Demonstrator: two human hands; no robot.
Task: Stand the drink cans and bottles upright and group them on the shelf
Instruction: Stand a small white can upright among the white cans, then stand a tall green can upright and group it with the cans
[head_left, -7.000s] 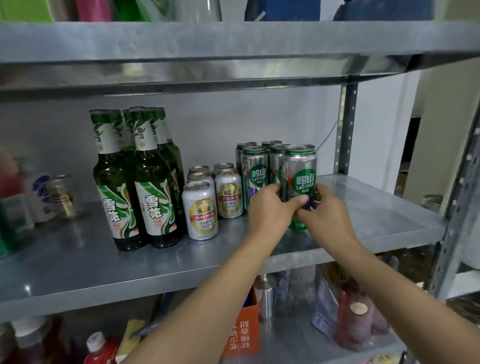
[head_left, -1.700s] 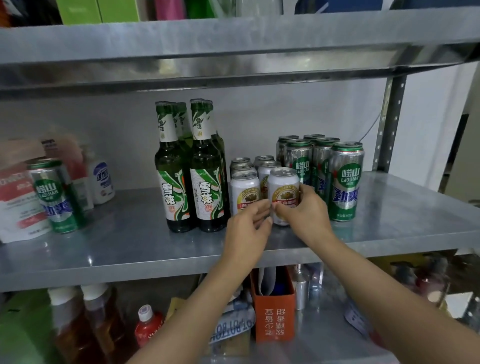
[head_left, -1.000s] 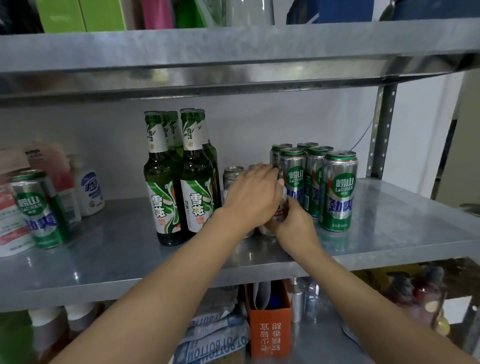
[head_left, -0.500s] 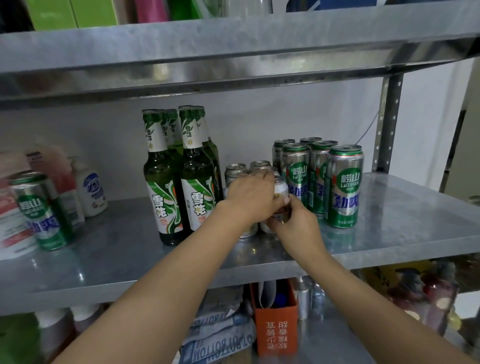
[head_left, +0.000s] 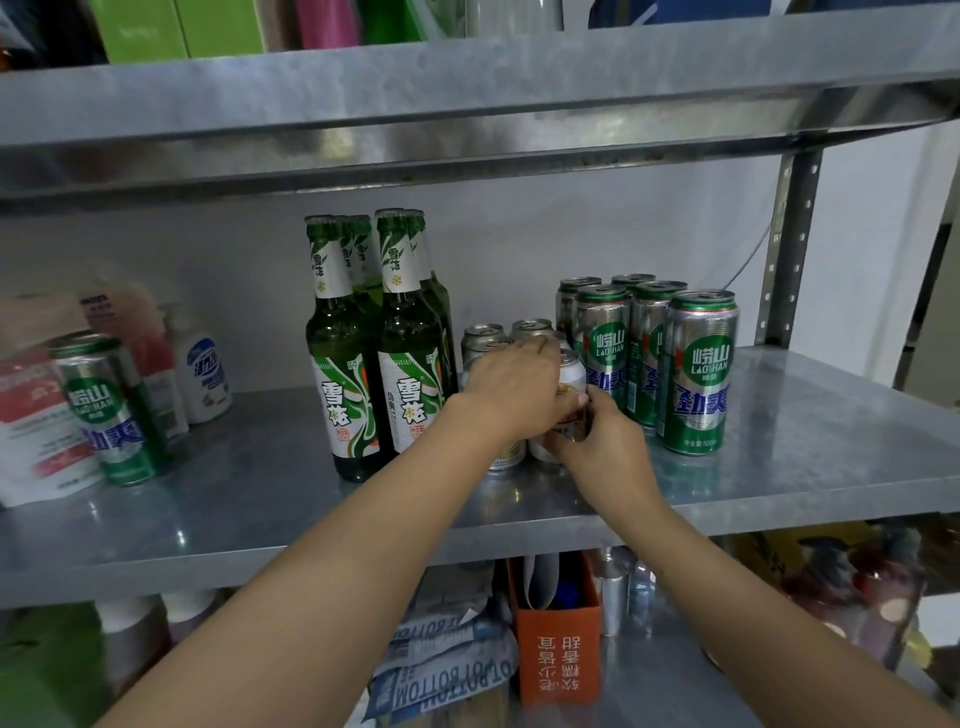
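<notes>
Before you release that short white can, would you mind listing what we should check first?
1. Short white aluminium can, gripped by left hand and right hand, upright: ok.
2. Aligned with the other short cans: cannot tell, hands cover them.
3. Green glass bottles upright, grouped: ok.
4. Tall green aluminium cans at right, grouped: ok.
5. Lone tall green can at far left joined to them: not ok.

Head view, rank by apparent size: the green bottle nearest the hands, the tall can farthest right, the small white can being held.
1. green bottle
2. tall can
3. small white can, only partly visible
</notes>
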